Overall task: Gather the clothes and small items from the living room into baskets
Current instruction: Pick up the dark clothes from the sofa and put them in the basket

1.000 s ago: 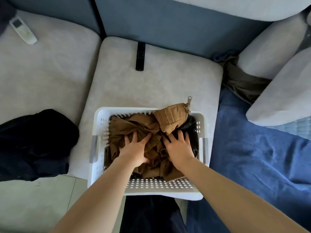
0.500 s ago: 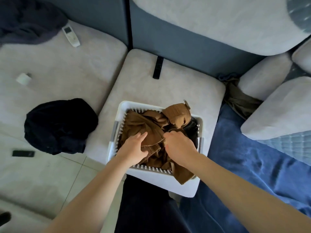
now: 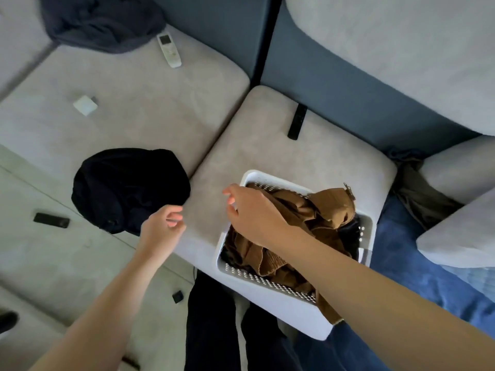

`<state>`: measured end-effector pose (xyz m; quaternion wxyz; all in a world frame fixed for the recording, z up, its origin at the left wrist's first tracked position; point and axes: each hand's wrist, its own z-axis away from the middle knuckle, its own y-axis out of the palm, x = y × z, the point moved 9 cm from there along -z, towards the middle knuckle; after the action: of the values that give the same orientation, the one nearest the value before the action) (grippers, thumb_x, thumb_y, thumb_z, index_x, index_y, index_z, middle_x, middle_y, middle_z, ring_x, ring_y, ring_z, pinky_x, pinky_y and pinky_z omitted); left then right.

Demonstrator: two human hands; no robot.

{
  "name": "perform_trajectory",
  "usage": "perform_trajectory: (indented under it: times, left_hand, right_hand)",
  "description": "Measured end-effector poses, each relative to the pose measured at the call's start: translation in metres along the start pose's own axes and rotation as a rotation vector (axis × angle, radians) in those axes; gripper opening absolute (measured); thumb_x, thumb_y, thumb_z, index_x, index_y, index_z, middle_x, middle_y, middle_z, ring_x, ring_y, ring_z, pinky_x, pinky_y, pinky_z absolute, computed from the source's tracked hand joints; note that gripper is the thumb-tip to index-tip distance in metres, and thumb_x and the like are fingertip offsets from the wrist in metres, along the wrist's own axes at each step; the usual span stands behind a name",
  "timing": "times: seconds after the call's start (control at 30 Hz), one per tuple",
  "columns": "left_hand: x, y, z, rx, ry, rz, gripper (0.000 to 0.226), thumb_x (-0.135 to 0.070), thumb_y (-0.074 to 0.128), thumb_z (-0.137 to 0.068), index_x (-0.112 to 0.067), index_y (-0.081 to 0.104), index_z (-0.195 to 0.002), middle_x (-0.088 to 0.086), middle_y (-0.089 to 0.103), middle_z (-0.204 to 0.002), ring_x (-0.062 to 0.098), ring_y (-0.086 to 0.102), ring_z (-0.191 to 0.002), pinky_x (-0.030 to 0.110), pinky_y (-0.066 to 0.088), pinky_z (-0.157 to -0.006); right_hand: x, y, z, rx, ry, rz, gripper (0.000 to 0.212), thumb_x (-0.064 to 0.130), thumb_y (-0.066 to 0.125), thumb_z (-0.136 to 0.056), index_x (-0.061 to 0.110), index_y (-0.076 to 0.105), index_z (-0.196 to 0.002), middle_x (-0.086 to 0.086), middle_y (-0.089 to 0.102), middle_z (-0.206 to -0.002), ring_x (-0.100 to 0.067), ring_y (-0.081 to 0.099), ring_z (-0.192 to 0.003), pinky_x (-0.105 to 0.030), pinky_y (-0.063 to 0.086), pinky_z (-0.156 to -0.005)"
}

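- Spanning the whole view, a grey sofa [image 3: 139, 108] carries nearly everything.
- Blue blanket [image 3: 417, 285] lies at the right, beside the seat cushion.
- White basket [image 3: 270, 290] sits on the cushion's front edge, stuffed with brown clothes [image 3: 321, 210] — one end spills over its near rim.
- Black garment [image 3: 126, 188] lies left of the basket, well apart.
- Right hand [image 3: 254, 210] hovers over the basket's left rim, fingers loose, holding nothing.
- Left hand [image 3: 163, 228] — relaxed, empty — is just beside the black garment.
- White remote [image 3: 169, 50] and black remote [image 3: 296, 121] rest further back.
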<state>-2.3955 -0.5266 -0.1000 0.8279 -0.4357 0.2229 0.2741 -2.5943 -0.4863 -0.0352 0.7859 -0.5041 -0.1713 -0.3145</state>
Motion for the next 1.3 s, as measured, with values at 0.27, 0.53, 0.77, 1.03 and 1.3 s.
perform_trajectory:
  times: [0.27, 0.53, 0.77, 1.03, 1.3]
  left_hand:
    - [0.089, -0.049, -0.100, 0.020, -0.049, -0.156, 0.045, -0.008, 0.063, -0.086, -0.016, 0.060, -0.131, 0.003, 0.062, -0.124, 0.017, 0.056, -0.106, 0.024, 0.039, -0.085]
    - [0.164, -0.093, -0.177, -0.018, -0.038, -0.583, 0.106, -0.020, 0.077, -0.079, -0.037, 0.008, -0.157, -0.002, 0.005, -0.165, 0.034, 0.006, -0.150, 0.047, 0.020, -0.119]
    - [0.229, -0.105, -0.228, 0.027, -0.185, -0.399, 0.134, -0.028, 0.088, -0.067, -0.057, -0.017, -0.146, -0.014, -0.021, -0.161, 0.038, -0.008, -0.150, 0.062, 0.016, -0.117]
    - [0.233, -0.084, -0.254, 0.037, -0.075, -0.375, 0.117, -0.025, 0.085, -0.067, -0.036, 0.008, -0.154, 0.009, 0.026, -0.146, 0.045, 0.045, -0.121, 0.050, 0.041, -0.100]
    - [0.222, -0.077, -0.236, 0.007, -0.063, -0.133, 0.050, -0.005, 0.070, -0.078, -0.011, 0.050, -0.123, 0.006, 0.060, -0.106, 0.030, 0.057, -0.098, 0.031, 0.039, -0.075]
  right_hand:
    - [0.049, 0.097, -0.113, 0.169, 0.090, -0.061, 0.043, 0.025, 0.047, -0.097, 0.014, 0.045, -0.138, -0.013, 0.058, -0.129, -0.033, 0.054, -0.117, -0.043, 0.046, -0.097]
    - [0.048, 0.210, -0.203, 0.348, 0.188, 0.062, 0.102, 0.057, 0.066, -0.082, 0.020, 0.004, -0.154, -0.016, 0.012, -0.159, -0.042, 0.023, -0.141, -0.049, 0.032, -0.112]
    - [0.045, 0.256, -0.257, 0.322, 0.273, 0.078, 0.127, 0.056, 0.075, -0.074, 0.034, -0.026, -0.148, -0.012, -0.023, -0.160, -0.048, -0.006, -0.145, -0.059, 0.025, -0.111]
    - [0.040, 0.296, -0.265, 0.331, 0.248, 0.022, 0.135, 0.052, 0.081, -0.066, 0.039, -0.029, -0.144, -0.016, 0.002, -0.157, -0.047, 0.034, -0.132, -0.057, 0.039, -0.105]
    - [0.041, 0.302, -0.260, 0.272, 0.283, -0.154, 0.079, 0.020, 0.074, -0.075, 0.026, 0.033, -0.142, -0.009, 0.055, -0.119, -0.034, 0.059, -0.103, -0.044, 0.054, -0.085]
